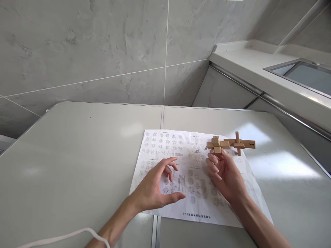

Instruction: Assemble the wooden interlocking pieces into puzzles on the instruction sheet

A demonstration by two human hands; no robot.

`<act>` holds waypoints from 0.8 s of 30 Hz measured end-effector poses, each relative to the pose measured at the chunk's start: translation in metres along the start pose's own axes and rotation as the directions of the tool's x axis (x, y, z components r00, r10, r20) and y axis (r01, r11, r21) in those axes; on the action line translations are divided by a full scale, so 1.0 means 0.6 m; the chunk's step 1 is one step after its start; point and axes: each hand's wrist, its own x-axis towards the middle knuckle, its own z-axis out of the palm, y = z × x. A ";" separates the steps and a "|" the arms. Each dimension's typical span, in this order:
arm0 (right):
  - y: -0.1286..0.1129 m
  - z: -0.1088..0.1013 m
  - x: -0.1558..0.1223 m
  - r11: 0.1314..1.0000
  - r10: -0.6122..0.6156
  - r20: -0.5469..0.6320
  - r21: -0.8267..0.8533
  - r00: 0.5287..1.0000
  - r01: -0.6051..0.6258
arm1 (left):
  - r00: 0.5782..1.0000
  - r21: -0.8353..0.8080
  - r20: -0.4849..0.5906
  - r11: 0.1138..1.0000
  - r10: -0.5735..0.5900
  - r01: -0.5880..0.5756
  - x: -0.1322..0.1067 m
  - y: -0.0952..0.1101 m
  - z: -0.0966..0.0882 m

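My right hand is closed on a wooden burr puzzle, a cross of interlocked light blocks, gripped at its lower block and raised over the right part of a paper sheet. Just beyond it to the right is another wooden cross-shaped assembly, with a long bar bearing a dark mark. Whether the two touch I cannot tell. My left hand hovers over the left half of the sheet, fingers curved and thumb apart, holding nothing. Below both hands lies the creased instruction sheet, printed with rows of small puzzle diagrams.
The pale glossy table has a seam down its middle. A white cord crosses the lower left by my forearm. Grey tiled wall rises behind; a white counter with a sink runs along the right.
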 end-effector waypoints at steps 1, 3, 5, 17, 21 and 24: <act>-0.001 -0.003 0.002 1.000 0.007 -0.010 0.027 1.000 -0.007 | 1.000 0.002 0.001 1.000 0.003 -0.003 0.000 0.000 0.000; -0.002 -0.011 0.005 0.996 0.042 -0.026 0.084 0.999 -0.039 | 1.000 0.005 0.004 1.000 0.011 -0.011 0.000 0.000 0.000; -0.004 -0.020 0.008 0.986 0.082 -0.044 0.147 0.996 -0.075 | 1.000 0.006 0.010 1.000 0.010 -0.010 0.000 0.000 0.000; -0.004 -0.050 0.011 0.857 0.149 0.077 0.488 0.986 -0.167 | 0.997 0.004 0.072 1.000 -0.006 0.006 -0.002 0.000 -0.002; -0.006 -0.054 0.012 0.780 0.181 0.136 0.583 0.974 -0.226 | 0.996 0.002 0.089 1.000 -0.009 0.008 -0.003 -0.001 -0.003; -0.009 -0.051 0.012 0.689 0.237 0.123 0.678 0.964 -0.255 | 0.995 0.002 0.097 1.000 -0.012 0.012 -0.003 -0.002 -0.003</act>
